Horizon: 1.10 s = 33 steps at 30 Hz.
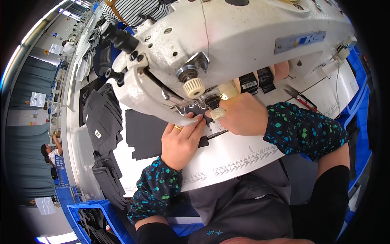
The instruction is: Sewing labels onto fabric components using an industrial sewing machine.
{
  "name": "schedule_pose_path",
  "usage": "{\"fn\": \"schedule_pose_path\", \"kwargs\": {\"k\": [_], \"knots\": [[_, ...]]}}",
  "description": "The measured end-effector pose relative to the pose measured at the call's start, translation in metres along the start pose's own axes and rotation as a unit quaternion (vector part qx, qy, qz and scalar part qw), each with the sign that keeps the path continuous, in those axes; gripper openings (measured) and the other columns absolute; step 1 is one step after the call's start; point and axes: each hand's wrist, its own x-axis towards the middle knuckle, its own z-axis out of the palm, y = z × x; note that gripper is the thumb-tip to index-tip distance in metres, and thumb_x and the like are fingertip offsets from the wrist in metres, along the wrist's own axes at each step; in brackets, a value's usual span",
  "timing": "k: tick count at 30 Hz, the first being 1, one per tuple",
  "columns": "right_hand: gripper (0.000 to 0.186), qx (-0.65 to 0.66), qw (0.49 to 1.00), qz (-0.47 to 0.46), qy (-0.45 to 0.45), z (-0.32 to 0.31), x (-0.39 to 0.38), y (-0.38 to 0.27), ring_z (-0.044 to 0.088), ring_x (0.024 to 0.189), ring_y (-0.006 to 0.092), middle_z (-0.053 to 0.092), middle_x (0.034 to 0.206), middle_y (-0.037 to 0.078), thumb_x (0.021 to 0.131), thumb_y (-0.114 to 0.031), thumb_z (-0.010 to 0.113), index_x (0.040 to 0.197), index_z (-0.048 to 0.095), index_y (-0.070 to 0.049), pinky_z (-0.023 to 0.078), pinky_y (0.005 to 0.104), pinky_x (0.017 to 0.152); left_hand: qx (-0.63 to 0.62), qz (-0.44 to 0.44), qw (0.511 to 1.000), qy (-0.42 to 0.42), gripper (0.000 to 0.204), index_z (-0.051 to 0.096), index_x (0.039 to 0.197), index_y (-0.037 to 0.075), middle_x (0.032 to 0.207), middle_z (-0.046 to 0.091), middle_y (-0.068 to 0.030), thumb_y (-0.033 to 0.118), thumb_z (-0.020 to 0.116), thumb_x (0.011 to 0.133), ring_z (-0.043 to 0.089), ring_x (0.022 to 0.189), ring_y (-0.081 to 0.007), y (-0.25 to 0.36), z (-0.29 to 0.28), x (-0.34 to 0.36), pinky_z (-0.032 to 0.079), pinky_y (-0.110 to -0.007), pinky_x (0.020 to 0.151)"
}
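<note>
Left grip (pixel 181 140) is pressing flat, fingers released, on the dark fabric piece (pixel 148 134); right grip (pixel 241 114) is pinching it under the needle. Looming over both is the white sewing machine (pixel 227 44). At nine o'clock, dark garments (pixel 103 118) are lying stacked on the white counter (pixel 227 156); at seven, a blue crate (pixel 95 219) is sitting.

A blue rectangular plate (pixel 299 41) sits on the white sewing machine's arm. Two black tags with white print (pixel 257 80) lie behind it, near a small white label (pixel 98 133) on dark folded cloth. Pale sheets (pixel 37 99), possibly signs, hang at far left.
</note>
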Motion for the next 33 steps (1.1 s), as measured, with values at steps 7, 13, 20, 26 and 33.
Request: {"fn": "schedule_pose_path", "kwargs": {"k": [7, 13, 20, 26, 33], "knots": [[0.008, 0.015, 0.999, -0.028, 0.004, 0.005, -0.002, 0.001, 0.068, 0.07, 0.023, 0.062, 0.082, 0.003, 0.082, -0.018, 0.068, 0.087, 0.069, -0.012, 0.054, 0.0373, 0.06, 0.015, 0.023, 1.0, -0.011, 0.034, 0.074, 0.111, 0.005, 0.117, 0.07, -0.0028, 0.008, 0.069, 0.078, 0.068, 0.109, -0.0221, -0.001, -0.001, -0.002, 0.054, -0.035, 0.084], [0.008, 0.042, 0.998, -0.036, 0.025, 0.007, -0.005, 0.001, 0.068, 0.07, 0.0224, 0.062, 0.08, 0.002, 0.08, -0.018, 0.069, 0.086, 0.069, -0.012, 0.054, 0.0382, 0.062, -0.014, 0.008, 0.998, -0.053, 0.035, 0.073, 0.113, 0.005, 0.117, 0.07, -0.0034, 0.008, 0.069, 0.078, 0.069, 0.107, -0.0213, 0.001, -0.008, -0.003, 0.055, -0.032, 0.082], [0.014, 0.004, 1.0, -0.008, 0.007, 0.007, 0.003, 0.004, 0.068, 0.069, 0.0225, 0.063, 0.079, 0.003, 0.08, -0.017, 0.069, 0.09, 0.07, -0.009, 0.053, 0.0367, 0.061, -0.016, -0.008, 1.0, -0.016, 0.034, 0.074, 0.11, 0.01, 0.112, 0.072, -0.0025, 0.004, 0.067, 0.077, 0.07, 0.104, -0.0226, -0.013, 0.002, 0.008, 0.055, -0.036, 0.082], [0.018, -0.006, 1.0, 0.005, 0.023, 0.003, 0.005, 0.003, 0.068, 0.068, 0.0223, 0.064, 0.079, 0.004, 0.08, -0.018, 0.069, 0.095, 0.071, -0.007, 0.053, 0.0357, 0.059, -0.03, -0.076, 0.996, -0.034, 0.016, 0.071, 0.092, 0.006, 0.099, 0.071, -0.0071, 0.001, 0.07, 0.076, 0.068, 0.088, -0.0297, -0.023, 0.006, 0.014, 0.055, -0.04, 0.08], [0.019, -0.011, 1.0, -0.015, 0.025, 0.004, 0.005, 0.005, 0.069, 0.068, 0.0224, 0.064, 0.08, 0.005, 0.081, -0.018, 0.068, 0.096, 0.071, -0.007, 0.053, 0.0356, 0.06, -0.035, -0.084, 0.995, -0.039, 0.014, 0.072, 0.091, 0.005, 0.098, 0.071, -0.0068, 0.002, 0.069, 0.077, 0.068, 0.087, -0.0301, -0.024, 0.006, 0.013, 0.054, -0.04, 0.077]]}}
